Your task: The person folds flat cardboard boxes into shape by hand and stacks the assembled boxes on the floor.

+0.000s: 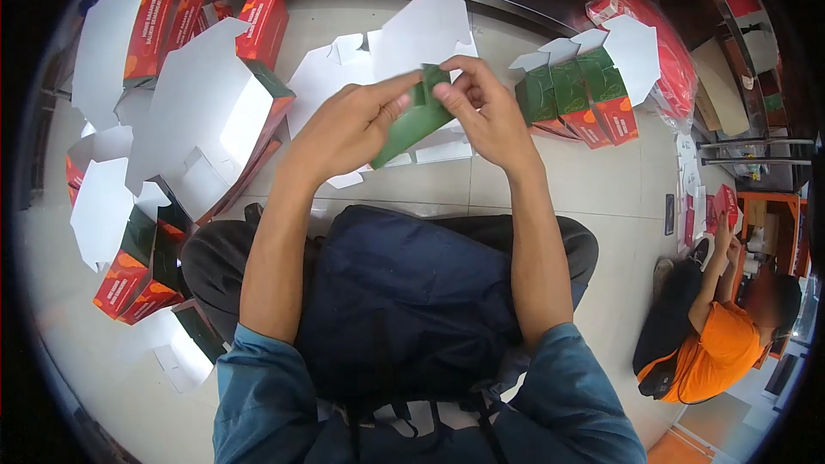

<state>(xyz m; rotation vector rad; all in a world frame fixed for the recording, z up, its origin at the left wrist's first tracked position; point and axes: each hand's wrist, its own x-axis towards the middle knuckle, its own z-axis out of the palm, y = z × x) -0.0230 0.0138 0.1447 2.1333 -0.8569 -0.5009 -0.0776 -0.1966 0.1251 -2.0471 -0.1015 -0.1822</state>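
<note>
Tile floor (593, 189) carries left-side cartons (193, 112), right-side cartons (571, 90). White carton (421, 30) before me; green panel (400, 139), seemingly its end, between my hands: left grip (348, 127) clamped on left edge, right grip (490, 116) pinching top. Step looks like folding; next move calls for thumb pressure seating small flap (432, 77).

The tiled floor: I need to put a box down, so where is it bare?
The broadest free patch of tiled floor lies to the right, between the green-and-red boxes, the right knee and the seated person in orange. Crowded: the left side, packed with open boxes, and straight ahead, where white cardboard spreads behind the green cardboard.
</note>
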